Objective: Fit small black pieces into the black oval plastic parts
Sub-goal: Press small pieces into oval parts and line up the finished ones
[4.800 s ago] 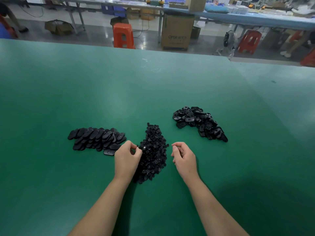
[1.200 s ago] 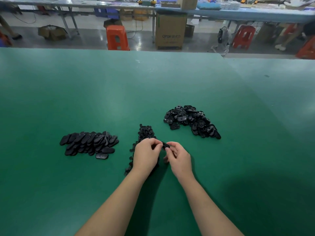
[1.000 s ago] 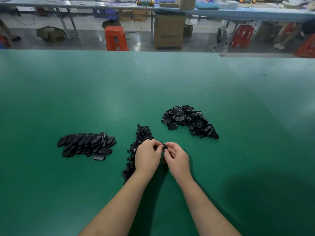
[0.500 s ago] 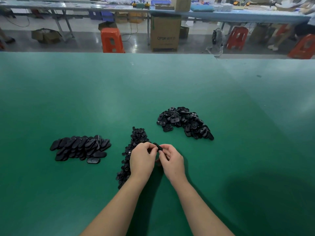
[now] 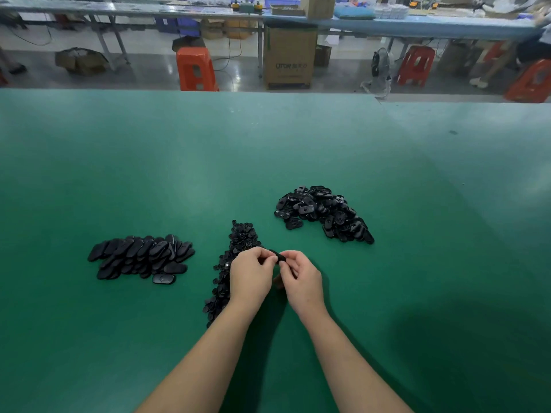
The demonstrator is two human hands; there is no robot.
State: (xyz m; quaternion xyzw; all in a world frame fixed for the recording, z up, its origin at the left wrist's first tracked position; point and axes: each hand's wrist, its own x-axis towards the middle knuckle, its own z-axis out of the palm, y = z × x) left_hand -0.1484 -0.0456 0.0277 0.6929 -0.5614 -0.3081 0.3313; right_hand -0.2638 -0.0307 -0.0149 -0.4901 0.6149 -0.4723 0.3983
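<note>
My left hand (image 5: 252,277) and my right hand (image 5: 302,278) meet over the green table and together pinch one black oval part (image 5: 278,256) between their fingertips. Whether a small piece sits in it is hidden by my fingers. A long pile of small black pieces (image 5: 238,242) runs under and behind my left hand. Loose oval parts lie in a heap (image 5: 323,214) at the right. A tidy stack of oval parts (image 5: 140,256) lies at the left.
The green table (image 5: 268,150) stretches far ahead to its back edge. Beyond it stand an orange stool (image 5: 195,70), a cardboard box (image 5: 289,56), more red stools and a long workbench.
About five seconds ago my hands were apart beside the small pieces. They have since come together on one oval part and stay there; the view has shifted slightly.
</note>
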